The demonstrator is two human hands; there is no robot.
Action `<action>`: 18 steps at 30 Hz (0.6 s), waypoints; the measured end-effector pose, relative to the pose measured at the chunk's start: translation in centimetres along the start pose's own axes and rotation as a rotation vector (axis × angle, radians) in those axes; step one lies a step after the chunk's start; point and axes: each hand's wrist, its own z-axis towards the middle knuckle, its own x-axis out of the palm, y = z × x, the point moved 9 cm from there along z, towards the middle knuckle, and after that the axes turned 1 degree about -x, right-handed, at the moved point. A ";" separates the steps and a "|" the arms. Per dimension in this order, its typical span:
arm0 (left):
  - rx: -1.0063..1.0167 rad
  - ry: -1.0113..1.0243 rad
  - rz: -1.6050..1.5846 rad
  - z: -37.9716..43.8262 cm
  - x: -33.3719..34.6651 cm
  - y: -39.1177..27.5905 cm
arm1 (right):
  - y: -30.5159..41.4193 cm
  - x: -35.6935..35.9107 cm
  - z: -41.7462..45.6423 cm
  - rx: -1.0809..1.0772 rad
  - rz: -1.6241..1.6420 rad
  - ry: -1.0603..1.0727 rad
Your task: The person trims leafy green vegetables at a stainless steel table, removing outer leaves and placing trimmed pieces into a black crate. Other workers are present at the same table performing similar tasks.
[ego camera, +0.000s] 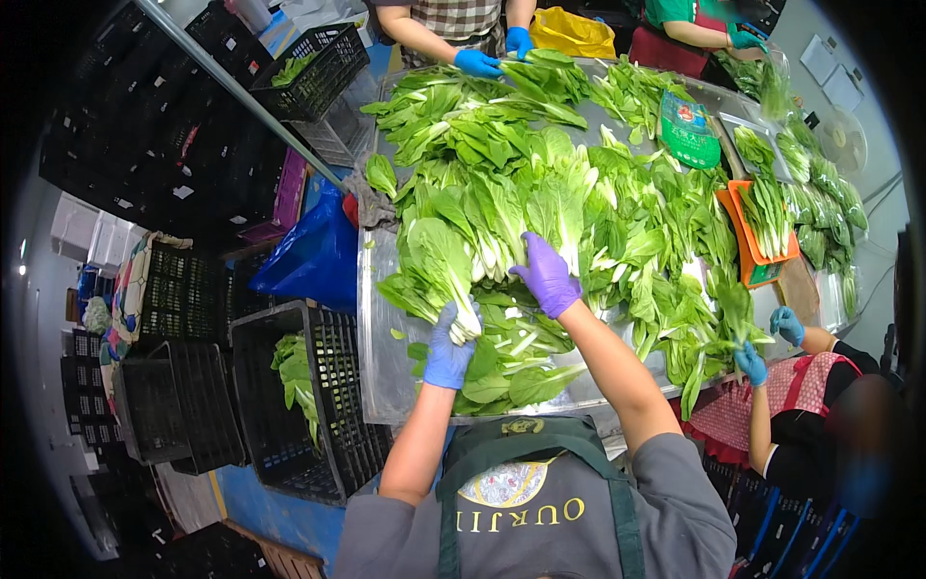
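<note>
My left hand point(450, 346), in a blue glove, is closed around the white stem end of a leafy green bunch point(438, 253) at the near left of the metal table point(380, 376). My right hand point(546, 275), in a purple glove, rests with spread fingers at the stems of the large heap of leafy greens point(499, 210); whether it grips any stem cannot be told. Loose leaves and cut stems point(521, 347) lie between my two wrists, near the table's front edge.
A black plastic crate point(271, 463) holding some greens stands left of the table. A co-worker's gloved hands point(477, 64) touch greens at the far edge; another's point(752, 362) hold leaves at right. An orange tray point(745, 239) with greens and a green printed bag point(691, 137) lie on the right.
</note>
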 end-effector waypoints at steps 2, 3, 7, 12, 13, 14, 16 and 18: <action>-0.024 0.019 -0.005 0.2 -0.4 0.3 | -1.7 0.9 0.0 0.117 0.152 0.028; -0.024 0.021 -0.007 0.1 -0.6 0.2 | -2.0 0.9 -0.1 0.174 0.229 0.048; -0.044 0.016 -0.023 -0.3 -1.7 -0.5 | -3.5 2.0 -2.3 0.682 1.344 0.204; 0.010 -0.011 0.075 -0.3 -0.3 -0.4 | 0.4 -0.5 -3.3 0.669 1.741 0.303; 0.008 -0.003 0.073 -0.1 -0.4 -0.2 | 0.7 -0.5 -3.4 0.662 1.748 0.313; 0.007 0.005 0.070 0.2 -0.6 0.0 | 0.9 -0.5 -3.4 0.656 1.754 0.323; -0.002 0.032 0.051 0.1 0.6 0.4 | 1.3 -0.6 -3.9 0.656 1.725 0.316; -0.021 0.066 0.017 0.1 2.0 0.8 | 1.3 -0.6 -4.0 0.615 1.586 0.293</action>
